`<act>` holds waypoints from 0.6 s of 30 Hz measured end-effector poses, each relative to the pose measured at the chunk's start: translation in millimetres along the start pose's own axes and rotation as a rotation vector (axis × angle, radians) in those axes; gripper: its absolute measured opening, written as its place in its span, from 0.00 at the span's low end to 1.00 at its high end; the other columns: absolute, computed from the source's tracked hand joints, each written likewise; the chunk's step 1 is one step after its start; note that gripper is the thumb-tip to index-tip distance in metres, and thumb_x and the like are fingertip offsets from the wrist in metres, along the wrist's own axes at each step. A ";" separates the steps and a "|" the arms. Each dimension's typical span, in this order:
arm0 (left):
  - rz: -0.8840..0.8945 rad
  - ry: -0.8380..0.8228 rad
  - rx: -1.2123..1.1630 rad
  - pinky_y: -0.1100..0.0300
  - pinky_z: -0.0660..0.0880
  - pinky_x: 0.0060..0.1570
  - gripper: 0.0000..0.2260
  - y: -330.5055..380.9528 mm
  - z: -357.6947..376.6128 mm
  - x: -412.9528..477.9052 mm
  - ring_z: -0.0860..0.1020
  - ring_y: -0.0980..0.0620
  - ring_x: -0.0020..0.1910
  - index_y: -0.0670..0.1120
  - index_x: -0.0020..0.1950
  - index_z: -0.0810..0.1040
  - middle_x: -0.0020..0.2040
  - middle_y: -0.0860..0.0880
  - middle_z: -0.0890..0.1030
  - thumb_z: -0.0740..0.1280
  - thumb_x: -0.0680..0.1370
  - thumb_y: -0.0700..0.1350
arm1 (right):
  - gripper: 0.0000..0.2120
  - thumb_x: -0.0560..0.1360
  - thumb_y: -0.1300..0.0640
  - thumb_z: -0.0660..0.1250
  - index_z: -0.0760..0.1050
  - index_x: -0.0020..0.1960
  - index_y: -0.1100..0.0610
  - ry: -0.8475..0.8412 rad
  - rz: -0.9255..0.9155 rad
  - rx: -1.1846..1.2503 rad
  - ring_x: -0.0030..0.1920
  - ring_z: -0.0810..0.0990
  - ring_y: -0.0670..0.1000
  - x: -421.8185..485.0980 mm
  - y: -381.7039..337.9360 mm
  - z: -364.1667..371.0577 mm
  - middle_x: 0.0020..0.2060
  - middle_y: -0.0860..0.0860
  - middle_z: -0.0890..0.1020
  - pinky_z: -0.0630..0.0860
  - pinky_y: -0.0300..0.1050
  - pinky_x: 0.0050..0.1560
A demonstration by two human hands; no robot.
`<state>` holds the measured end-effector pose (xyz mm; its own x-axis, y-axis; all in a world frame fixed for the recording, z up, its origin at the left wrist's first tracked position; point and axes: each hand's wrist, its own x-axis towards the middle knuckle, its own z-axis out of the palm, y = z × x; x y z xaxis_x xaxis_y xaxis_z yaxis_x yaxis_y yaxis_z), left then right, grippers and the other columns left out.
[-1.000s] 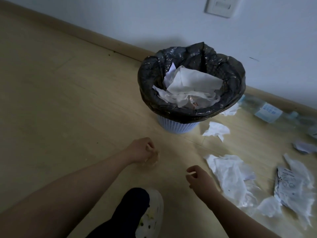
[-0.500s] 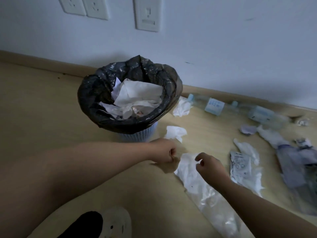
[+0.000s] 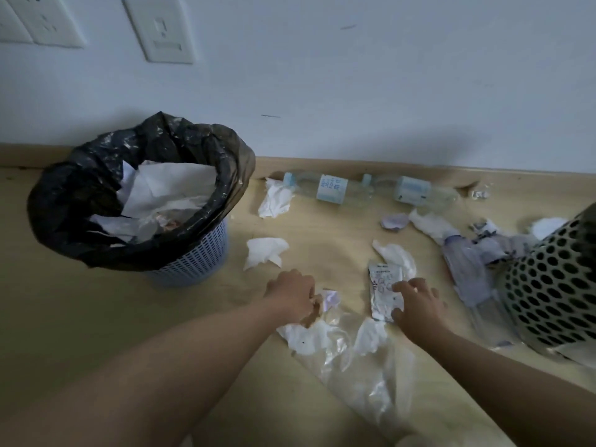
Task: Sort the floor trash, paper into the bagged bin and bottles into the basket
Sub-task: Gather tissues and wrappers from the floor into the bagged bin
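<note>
The bagged bin [image 3: 180,253], a blue basket lined with a black bag, stands at the left with white paper inside. Two clear bottles [image 3: 332,188] [image 3: 416,191] lie along the skirting board. The perforated basket [image 3: 554,285] is at the right edge. My left hand [image 3: 292,296] is curled, its fingers closed on the edge of a crumpled white paper [image 3: 306,337] beside a small lilac scrap [image 3: 331,298]. My right hand [image 3: 417,306] lies on a printed paper [image 3: 382,287], with fingers and thumb pinching its right edge.
More crumpled tissues [image 3: 264,251] [image 3: 275,201] lie between the bin and the bottles. A clear plastic film [image 3: 371,382] spreads under my hands. Torn papers and plastic [image 3: 464,253] are heaped against the basket. Wall sockets [image 3: 161,30] are above.
The view has swung right, bringing the perforated basket into sight. Both hands have reached forward and down; the left now grips the crumpled paper, the right the printed paper.
</note>
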<state>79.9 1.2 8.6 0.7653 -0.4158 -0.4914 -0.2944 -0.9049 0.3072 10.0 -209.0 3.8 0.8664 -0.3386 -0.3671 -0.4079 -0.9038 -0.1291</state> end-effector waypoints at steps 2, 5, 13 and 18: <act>-0.040 0.048 -0.054 0.54 0.70 0.54 0.05 -11.2 -4.0 3.5 0.71 0.45 0.56 0.47 0.51 0.73 0.57 0.46 0.71 0.61 0.77 0.46 | 0.24 0.73 0.55 0.64 0.65 0.68 0.46 -0.093 0.138 0.107 0.67 0.63 0.59 5.6 13.5 -0.8 0.71 0.54 0.59 0.63 0.50 0.65; -0.017 0.095 -0.134 0.58 0.68 0.46 0.04 -23.2 -12.1 6.8 0.71 0.49 0.47 0.48 0.43 0.68 0.51 0.48 0.71 0.62 0.76 0.42 | 0.23 0.75 0.58 0.65 0.68 0.69 0.51 -0.335 0.184 0.383 0.66 0.68 0.60 8.3 20.1 8.5 0.69 0.58 0.65 0.65 0.46 0.63; 0.021 0.086 -0.245 0.63 0.63 0.29 0.11 -29.2 -24.1 6.7 0.68 0.55 0.32 0.51 0.35 0.64 0.35 0.53 0.70 0.62 0.75 0.40 | 0.15 0.74 0.62 0.64 0.77 0.60 0.56 -0.169 0.163 0.649 0.51 0.76 0.53 12.8 -17.3 3.9 0.53 0.54 0.79 0.70 0.42 0.50; -0.021 0.105 -0.423 0.62 0.65 0.29 0.08 -35.1 -37.6 5.3 0.68 0.54 0.31 0.50 0.39 0.66 0.36 0.51 0.72 0.60 0.77 0.40 | 0.08 0.72 0.65 0.66 0.75 0.41 0.52 -0.010 0.140 1.006 0.43 0.76 0.52 27.2 -44.9 -16.1 0.42 0.53 0.78 0.73 0.45 0.45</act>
<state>115.9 34.2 25.8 0.8291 -0.3662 -0.4224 -0.0341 -0.7874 0.6155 56.6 -181.9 14.5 0.7917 -0.4178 -0.4458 -0.5628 -0.2149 -0.7982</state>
